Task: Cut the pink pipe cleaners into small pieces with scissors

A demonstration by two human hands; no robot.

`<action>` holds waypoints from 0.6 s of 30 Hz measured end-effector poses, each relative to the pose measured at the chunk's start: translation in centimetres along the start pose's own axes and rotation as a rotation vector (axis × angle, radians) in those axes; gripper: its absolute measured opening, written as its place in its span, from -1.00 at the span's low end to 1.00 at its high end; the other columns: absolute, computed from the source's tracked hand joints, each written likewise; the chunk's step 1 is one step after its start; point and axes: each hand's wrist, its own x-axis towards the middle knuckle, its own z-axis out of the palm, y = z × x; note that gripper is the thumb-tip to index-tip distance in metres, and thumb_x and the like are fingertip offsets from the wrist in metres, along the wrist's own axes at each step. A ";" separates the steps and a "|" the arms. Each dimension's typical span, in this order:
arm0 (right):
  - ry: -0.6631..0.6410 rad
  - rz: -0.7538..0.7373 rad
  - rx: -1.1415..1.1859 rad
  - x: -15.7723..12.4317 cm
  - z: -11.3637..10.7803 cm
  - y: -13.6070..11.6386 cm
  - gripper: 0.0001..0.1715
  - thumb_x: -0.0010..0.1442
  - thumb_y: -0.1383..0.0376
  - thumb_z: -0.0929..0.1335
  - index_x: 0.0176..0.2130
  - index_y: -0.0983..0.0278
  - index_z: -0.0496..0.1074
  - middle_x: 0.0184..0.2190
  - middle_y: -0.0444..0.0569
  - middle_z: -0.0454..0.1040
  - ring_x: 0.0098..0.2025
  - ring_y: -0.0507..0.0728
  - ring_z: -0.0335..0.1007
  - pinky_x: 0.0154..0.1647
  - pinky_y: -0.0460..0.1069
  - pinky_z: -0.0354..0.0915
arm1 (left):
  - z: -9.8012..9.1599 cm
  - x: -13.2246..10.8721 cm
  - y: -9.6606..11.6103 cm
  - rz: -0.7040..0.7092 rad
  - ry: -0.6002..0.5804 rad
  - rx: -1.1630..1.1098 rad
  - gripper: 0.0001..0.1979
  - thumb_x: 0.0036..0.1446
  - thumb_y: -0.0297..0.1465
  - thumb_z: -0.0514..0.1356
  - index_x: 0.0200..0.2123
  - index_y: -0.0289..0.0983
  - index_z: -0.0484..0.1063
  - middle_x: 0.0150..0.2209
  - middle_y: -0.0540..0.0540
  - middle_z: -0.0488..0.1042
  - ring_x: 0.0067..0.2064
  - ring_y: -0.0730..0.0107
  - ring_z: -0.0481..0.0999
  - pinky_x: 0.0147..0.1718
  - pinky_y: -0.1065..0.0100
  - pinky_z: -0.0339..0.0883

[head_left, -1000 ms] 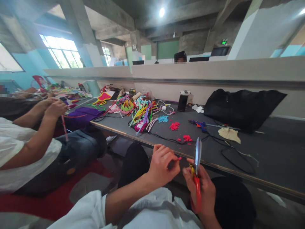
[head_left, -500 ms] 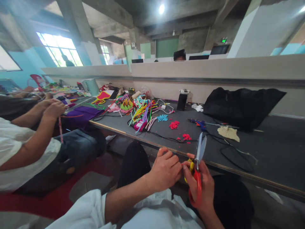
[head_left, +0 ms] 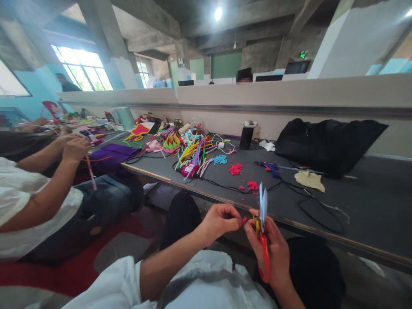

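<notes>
My left hand [head_left: 222, 223] pinches a small red piece [head_left: 244, 220] between thumb and fingertips, in front of the table's edge. Close beside it, my right hand [head_left: 273, 246] holds scissors [head_left: 264, 251] with red and yellow handles, their blades pointing up and slightly parted. The right thumb and forefinger reach toward the red piece; whether they touch it I cannot tell. On the table beyond lie a small heap of red pieces [head_left: 252, 185], a larger red heap [head_left: 236, 169] and a heap of blue pieces [head_left: 219, 159].
Colourful fuzzy strips [head_left: 193, 150] are piled left of the heaps. A glue gun [head_left: 272, 167] with a black cable lies to the right, near a beige cloth scrap [head_left: 310, 180] and a black bag [head_left: 325, 146]. A phone [head_left: 246, 137] stands behind. At left, a co-worker's hands [head_left: 75, 146] work.
My left hand has opened out of its curled pose and drawn slightly away, showing the red piece at its fingertips. The scissors have swung a little left and lower.
</notes>
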 end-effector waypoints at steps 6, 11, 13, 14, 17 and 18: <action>0.056 -0.030 -0.110 -1.8 2.0 0.1 -0.58 0.23 0.07 0.30 -0.03 0.27 0.43 -0.16 0.01 0.56 -0.21 0.12 0.54 -0.16 -0.03 0.42 | -0.2 -0.3 1.7 0.162 0.204 -0.384 -0.89 -0.12 -0.45 0.32 -0.55 -0.33 0.44 -0.52 0.03 0.36 -0.44 0.55 0.26 -0.39 0.46 0.12; 0.055 -0.077 -0.149 -3.2 2.9 0.1 -0.57 0.25 0.08 0.29 -0.02 0.32 0.42 -0.19 0.03 0.57 -0.22 0.11 0.54 -0.20 -0.06 0.41 | 0.6 -0.9 1.8 0.210 0.251 -0.483 -0.89 -0.11 -0.46 0.32 -0.54 -0.32 0.43 -0.53 0.04 0.35 -0.43 0.53 0.25 -0.35 0.44 0.13; 0.044 -0.066 -0.159 -3.3 2.8 0.0 -0.57 0.25 0.08 0.29 -0.02 0.32 0.42 -0.21 0.02 0.57 -0.24 0.10 0.54 -0.22 -0.06 0.41 | 1.0 -1.0 1.7 0.219 0.261 -0.500 -0.89 -0.11 -0.45 0.33 -0.54 -0.32 0.43 -0.54 0.05 0.34 -0.43 0.54 0.24 -0.36 0.45 0.12; 0.040 -0.063 -0.163 -3.3 2.7 0.0 -0.56 0.25 0.08 0.29 -0.02 0.32 0.42 -0.22 0.01 0.57 -0.25 0.09 0.54 -0.24 -0.07 0.41 | 1.1 -1.1 1.7 0.220 0.267 -0.509 -0.88 -0.12 -0.45 0.33 -0.53 -0.32 0.43 -0.53 0.05 0.35 -0.43 0.54 0.24 -0.36 0.45 0.12; 0.052 -0.083 -0.167 -3.1 2.6 0.0 -0.58 0.26 0.09 0.28 -0.03 0.31 0.43 -0.24 0.01 0.58 -0.27 0.08 0.54 -0.25 -0.08 0.41 | 1.3 -1.0 1.7 0.207 0.274 -0.530 -0.88 -0.12 -0.44 0.34 -0.51 -0.31 0.44 -0.51 0.04 0.37 -0.43 0.54 0.26 -0.36 0.44 0.13; 0.057 -0.097 -0.164 -3.1 2.6 0.1 -0.58 0.26 0.09 0.28 -0.03 0.31 0.43 -0.23 0.01 0.58 -0.26 0.09 0.54 -0.24 -0.08 0.41 | 1.4 -1.0 1.7 0.200 0.274 -0.530 -0.87 -0.12 -0.44 0.35 -0.50 -0.31 0.44 -0.50 0.04 0.38 -0.43 0.53 0.27 -0.36 0.44 0.14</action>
